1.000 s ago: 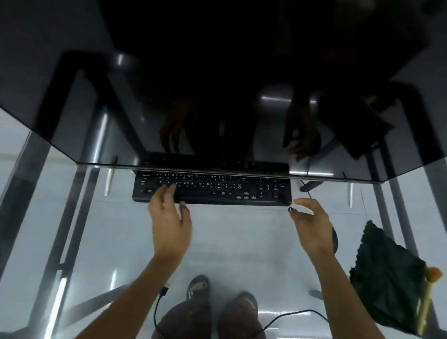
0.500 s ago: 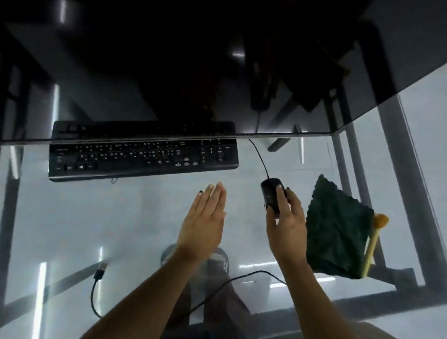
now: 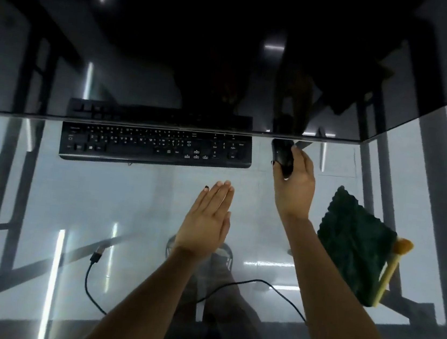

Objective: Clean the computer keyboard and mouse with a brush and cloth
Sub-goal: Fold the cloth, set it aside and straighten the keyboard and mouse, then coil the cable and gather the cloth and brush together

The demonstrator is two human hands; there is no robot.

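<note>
A black keyboard lies on the glass desk, its far edge under a dark monitor. To its right, my right hand grips a black mouse, thumb on its left side. My left hand hovers flat over the glass in front of the keyboard, fingers together, holding nothing. A dark green cloth lies at the right, and a brush with a pale handle and orange tip rests along its right edge.
The dark monitor screen fills the back and reflects the scene. A black cable with a USB plug loops across the glass desk near me. Metal frame bars and my legs show through the glass.
My right hand has carried the mouse away from me, up beside the keyboard's right end near the monitor. My left hand stays flat over the glass. The view shifted.
</note>
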